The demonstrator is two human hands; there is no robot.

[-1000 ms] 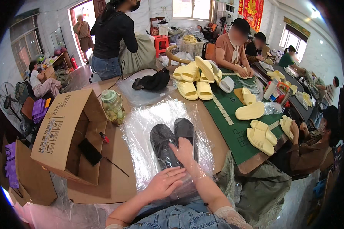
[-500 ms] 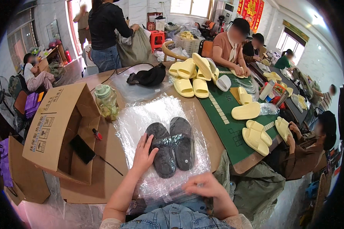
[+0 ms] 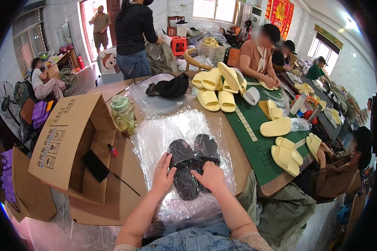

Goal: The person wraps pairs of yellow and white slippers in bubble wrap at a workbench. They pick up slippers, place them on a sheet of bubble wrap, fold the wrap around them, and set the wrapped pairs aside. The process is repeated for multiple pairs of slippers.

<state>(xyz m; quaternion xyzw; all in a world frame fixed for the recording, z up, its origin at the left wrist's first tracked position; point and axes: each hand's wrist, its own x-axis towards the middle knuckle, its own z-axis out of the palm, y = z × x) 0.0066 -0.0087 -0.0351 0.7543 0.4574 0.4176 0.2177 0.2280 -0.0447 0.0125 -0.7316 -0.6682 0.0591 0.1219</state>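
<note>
A pair of black slippers [image 3: 182,167] lies side by side inside a clear plastic bag, soles down. Beneath it are several sheets of shiny clear plastic bags [image 3: 155,133] stacked on the brown table. My left hand [image 3: 162,178] rests open along the outer side of the left slipper, fingers stretched forward and thumb apart. On the right slipper lies my right hand [image 3: 210,176], covering its heel part. Its thumb spreads across to the left slipper, and its fingers rest near the strap, slightly bent.
An open cardboard box [image 3: 63,146] with a phone [image 3: 95,165] against it stands at left, beside a green-lidded jar [image 3: 123,115]. A black cap [image 3: 168,86] lies beyond. Yellow slippers [image 3: 208,100] cover a green mat [image 3: 248,144] at right, where co-workers handle some.
My right hand has come forward from near my body onto the right slipper. My left hand stays on the left one. The whole view has shifted slightly.
</note>
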